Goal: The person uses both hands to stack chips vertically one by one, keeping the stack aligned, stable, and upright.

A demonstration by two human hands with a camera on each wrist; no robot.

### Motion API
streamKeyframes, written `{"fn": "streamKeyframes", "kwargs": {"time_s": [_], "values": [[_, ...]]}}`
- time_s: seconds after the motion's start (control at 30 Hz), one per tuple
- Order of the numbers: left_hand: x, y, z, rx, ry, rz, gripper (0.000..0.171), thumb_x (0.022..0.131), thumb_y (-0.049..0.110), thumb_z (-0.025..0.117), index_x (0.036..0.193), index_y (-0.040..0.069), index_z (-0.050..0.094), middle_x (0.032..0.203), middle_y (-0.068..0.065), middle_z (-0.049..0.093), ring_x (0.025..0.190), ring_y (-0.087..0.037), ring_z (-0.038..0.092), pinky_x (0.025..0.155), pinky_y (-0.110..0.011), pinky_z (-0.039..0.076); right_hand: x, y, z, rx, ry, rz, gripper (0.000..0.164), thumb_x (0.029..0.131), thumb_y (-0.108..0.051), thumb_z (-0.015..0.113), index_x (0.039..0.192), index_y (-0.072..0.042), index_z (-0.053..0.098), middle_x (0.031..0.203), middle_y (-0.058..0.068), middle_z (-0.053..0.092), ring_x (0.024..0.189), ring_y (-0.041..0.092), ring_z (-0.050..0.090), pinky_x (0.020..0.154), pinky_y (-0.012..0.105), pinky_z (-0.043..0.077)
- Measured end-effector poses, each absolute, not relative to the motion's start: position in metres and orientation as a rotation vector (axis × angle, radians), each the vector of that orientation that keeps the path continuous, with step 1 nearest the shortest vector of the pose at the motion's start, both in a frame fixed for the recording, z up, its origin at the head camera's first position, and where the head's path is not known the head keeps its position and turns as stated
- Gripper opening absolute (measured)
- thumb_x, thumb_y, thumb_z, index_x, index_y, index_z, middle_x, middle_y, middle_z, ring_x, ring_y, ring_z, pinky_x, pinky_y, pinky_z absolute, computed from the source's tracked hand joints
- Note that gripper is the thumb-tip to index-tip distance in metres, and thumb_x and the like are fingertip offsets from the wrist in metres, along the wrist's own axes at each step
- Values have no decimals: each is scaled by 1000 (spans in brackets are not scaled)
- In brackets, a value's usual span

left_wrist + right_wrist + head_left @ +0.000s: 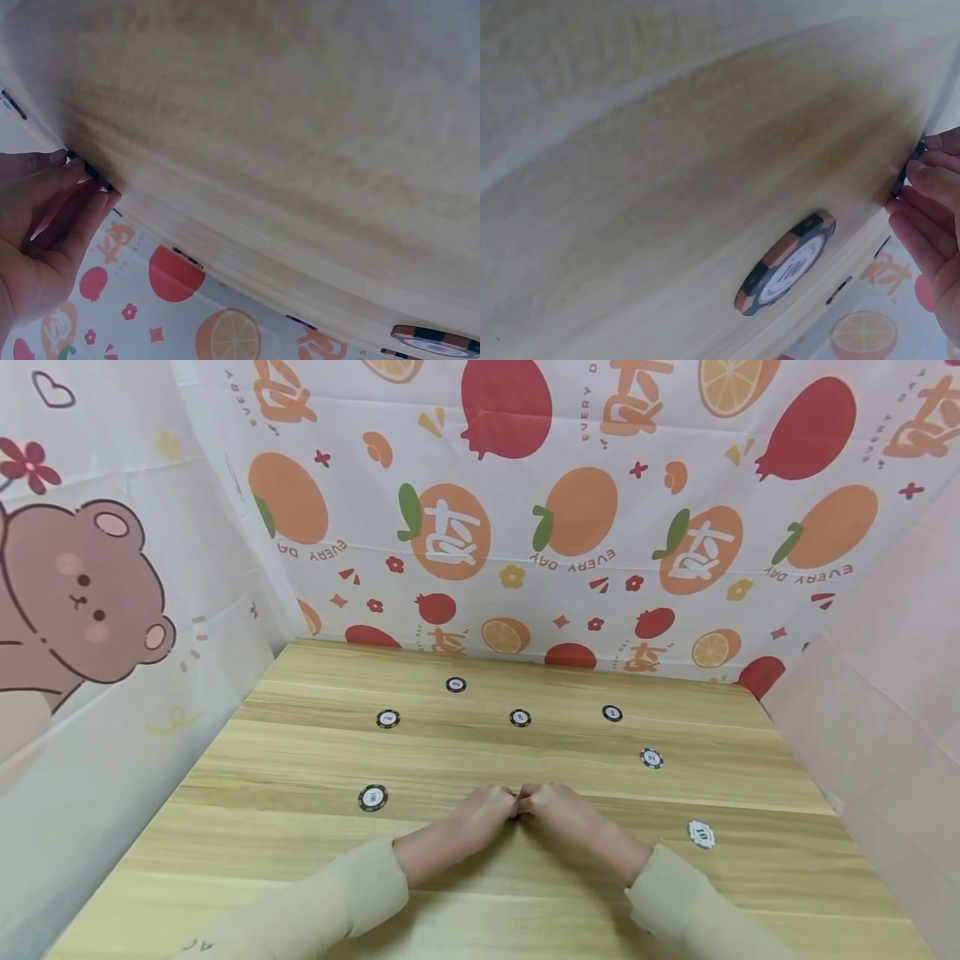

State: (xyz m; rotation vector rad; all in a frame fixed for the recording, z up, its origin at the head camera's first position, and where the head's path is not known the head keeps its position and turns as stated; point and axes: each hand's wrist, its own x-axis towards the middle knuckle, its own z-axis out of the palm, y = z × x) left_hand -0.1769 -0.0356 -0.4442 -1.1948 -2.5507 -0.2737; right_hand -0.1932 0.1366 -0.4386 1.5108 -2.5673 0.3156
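In the middle of the wooden table my left hand point(480, 817) and my right hand point(561, 812) meet at their fingertips, fingers bent. Between them they pinch a dark poker chip, largely covered in the head view. The left wrist view catches this pinched chip point(91, 172) edge-on, low at the tabletop, and so does the right wrist view, where the chip point(908, 169) is partly behind fingers. Its face and value are hidden. Nearest on the left lies a black chip marked 100 point(372, 797); a white-and-grey chip marked 10 point(701, 834) lies to the right.
More chips lie flat and apart in an arc beyond the hands: chips at left point(387, 719), far back point(456, 685), centre point(520, 718) and right point(612, 713), plus a blue-grey chip point(652, 757). A fruit-print cloth point(517, 527) hangs behind the table point(465, 918).
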Motion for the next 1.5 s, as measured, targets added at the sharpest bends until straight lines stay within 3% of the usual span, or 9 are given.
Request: {"fn": "streamKeyframes", "kwargs": {"time_s": [0.13,0.3,0.5,0.67,0.8,0.9,1.0,1.5], "values": [[-179,-38,-444,-1219,-2513,-278,18,73,-3,65,63,10,58,61,0,57,55,-12,54,46,-19,42,-195,139,-437,1532,-2594,312,13,83,-5,66,95,-8,71,93,3,63,83,11,61,71,16,47],[-181,-40,-444,-1214,-2530,-242,18,74,-3,66,64,12,62,63,-1,58,56,-13,57,46,-19,43,-194,151,-432,1502,-2650,350,25,82,-6,67,107,-3,66,109,12,61,98,23,59,82,30,48],[-181,-41,-445,-1201,-2572,-257,23,73,-4,66,58,13,59,61,-1,53,52,-12,51,43,-20,39,-191,177,-428,1392,-2745,341,36,79,-9,71,113,-2,63,114,15,58,101,27,57,83,36,48],[-181,-40,-447,-1163,-2606,-382,20,74,-4,66,61,11,62,63,-3,54,55,-14,54,46,-20,42,-182,195,-422,1328,-2893,334,42,77,-15,74,116,-4,62,115,13,56,102,26,56,82,37,48],[-181,-38,-447,-1095,-2662,-482,10,72,-5,69,76,4,67,73,-6,58,67,-18,60,58,-22,49,-174,205,-421,1288,-2971,343,42,79,-18,72,117,-5,61,115,11,56,102,25,55,80,37,48],[-181,-36,-446,-1041,-2729,-559,23,69,-4,72,91,-2,65,85,-11,60,79,-23,60,70,-26,50,-169,212,-421,1270,-2979,336,42,78,-19,73,116,-5,62,113,10,58,100,24,56,80,37,48],[-183,-34,-445,-993,-2786,-640,29,68,-1,75,94,-4,63,89,-13,60,84,-26,59,76,-29,49,-165,216,-422,1255,-2964,331,42,75,-18,74,113,-5,64,108,8,59,96,23,57,79,37,48],[-189,-34,-446,-974,-2819,-767,27,68,5,78,90,-4,67,87,-12,60,82,-26,56,72,-27,48,-159,221,-429,1182,-2987,348,38,70,-13,76,107,-6,66,95,2,57,82,14,56,67,26,49]]}}
